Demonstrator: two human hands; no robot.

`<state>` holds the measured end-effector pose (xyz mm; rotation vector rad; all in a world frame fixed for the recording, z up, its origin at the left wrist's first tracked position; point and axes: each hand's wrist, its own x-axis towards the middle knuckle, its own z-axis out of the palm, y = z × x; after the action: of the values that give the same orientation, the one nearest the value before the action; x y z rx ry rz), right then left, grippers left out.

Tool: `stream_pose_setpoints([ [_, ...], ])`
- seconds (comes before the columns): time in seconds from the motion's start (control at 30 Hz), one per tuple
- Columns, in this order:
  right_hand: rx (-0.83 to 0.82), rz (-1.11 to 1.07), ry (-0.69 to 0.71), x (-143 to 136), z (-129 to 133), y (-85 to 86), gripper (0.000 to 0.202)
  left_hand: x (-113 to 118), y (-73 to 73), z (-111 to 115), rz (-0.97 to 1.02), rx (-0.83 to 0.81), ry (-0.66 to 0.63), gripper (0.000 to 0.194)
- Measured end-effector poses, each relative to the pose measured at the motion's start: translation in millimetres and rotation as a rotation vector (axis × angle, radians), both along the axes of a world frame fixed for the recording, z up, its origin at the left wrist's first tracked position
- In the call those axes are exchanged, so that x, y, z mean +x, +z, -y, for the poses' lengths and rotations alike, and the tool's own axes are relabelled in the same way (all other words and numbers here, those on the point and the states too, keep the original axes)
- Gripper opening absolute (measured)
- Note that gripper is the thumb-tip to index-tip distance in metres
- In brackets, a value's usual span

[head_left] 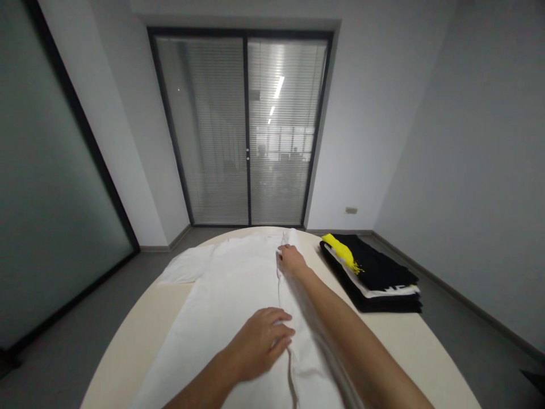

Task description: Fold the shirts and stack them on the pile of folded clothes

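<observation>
A white shirt (pixel 238 284) lies spread on the table, one short sleeve reaching out to the left. A fold runs down its right part, with a narrow gap near the bottom. My left hand (pixel 264 341) rests on the cloth beside this fold, fingers stretched and a little apart. Farther up, my right hand (pixel 293 259) has its fingers bent onto the fabric near the far end and seems to pinch the folded edge. My right forearm hides part of the shirt's right side, and the cloth beneath it is blurred.
The round cream table (pixel 123 346) carries a stack of folded black clothes (pixel 378 261) on the right. A yellow piece with fringe-like strands (pixel 340 250) lies on the stack. Beyond the table are a glass door with blinds (pixel 247 130) and pale walls.
</observation>
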<state>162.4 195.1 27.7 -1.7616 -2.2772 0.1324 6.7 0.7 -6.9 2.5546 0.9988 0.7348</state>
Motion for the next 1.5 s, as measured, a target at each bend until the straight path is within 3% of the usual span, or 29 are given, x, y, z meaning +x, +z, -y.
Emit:
stream_pose_setpoints([
  [0.27, -0.018, -0.025, -0.266, -14, -41, -12.0, 0.052, 1, 5.2, -4, 0.01, -0.008, -0.005, 0.026],
  [0.4, -0.026, -0.044, -0.369, -18, -55, -19.8, 0.041, 1, 7.8, -5, -0.011, -0.017, -0.002, 0.025],
  [0.5, -0.04, -0.058, -0.391, -16, -62, -20.4, 0.032, 1, 8.1, -5, -0.028, -0.022, -0.001, 0.025],
  [0.63, -0.006, -0.074, -0.32, -11, -63, -17.1, 0.042, 0, 7.1, -3, -0.023, 0.002, -0.006, 0.024],
  [0.87, -0.042, -0.037, -0.021, -1, -56, -19.4, 0.04, 0, 8.4, -1, -0.031, 0.024, -0.008, 0.028],
  [1.07, -0.028, 0.023, 0.051, 15, -41, -18.3, 0.037, -4, 3.9, -3, -0.016, 0.019, -0.081, 0.038],
  [1.2, -0.012, 0.037, -0.067, 27, -24, -15.0, 0.038, -8, 5.0, -1, -0.013, 0.01, -0.164, 0.037],
  [1.37, -0.058, 0.025, -0.329, 48, 0, -15.7, 0.038, -5, 15.5, 6, -0.118, -0.087, -0.083, 0.035],
  [1.5, -0.091, -0.007, -0.387, 63, 14, -21.1, 0.041, -1, 18.5, 6, -0.228, -0.128, -0.029, 0.047],
])
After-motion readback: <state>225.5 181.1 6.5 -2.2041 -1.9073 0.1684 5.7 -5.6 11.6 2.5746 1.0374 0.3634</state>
